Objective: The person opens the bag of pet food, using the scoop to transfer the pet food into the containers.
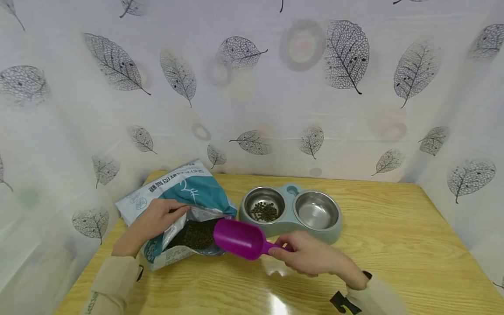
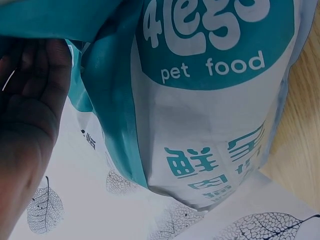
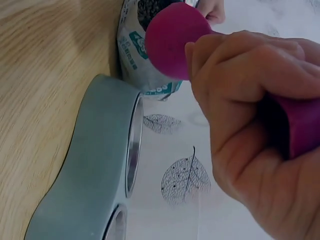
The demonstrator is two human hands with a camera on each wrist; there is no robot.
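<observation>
My right hand [image 1: 311, 253] grips the handle of a purple scoop [image 1: 240, 239], whose front end overlaps the mouth of the pet food bag [image 1: 204, 190]. No kibble shows inside the scoop. With its fingers on the upper edge of the opening, my left hand [image 1: 157, 221] holds the teal and white bag, which lies on its side. Brown kibble [image 1: 195, 235] is visible within. In the left wrist view, the bag's printed face [image 2: 200, 110] fills much of the picture beside my hand. The right wrist view shows my fingers curled round the scoop's handle [image 3: 305, 122].
Right of the bag stands a grey-green double feeder [image 1: 289, 210]. Its left steel bowl [image 1: 252, 197] has some kibble [image 1: 264, 212] in it; the right steel bowl [image 1: 316, 212] shows bare metal. A leaf-print curtain [image 1: 275, 109] hangs behind the wooden table [image 1: 393, 236].
</observation>
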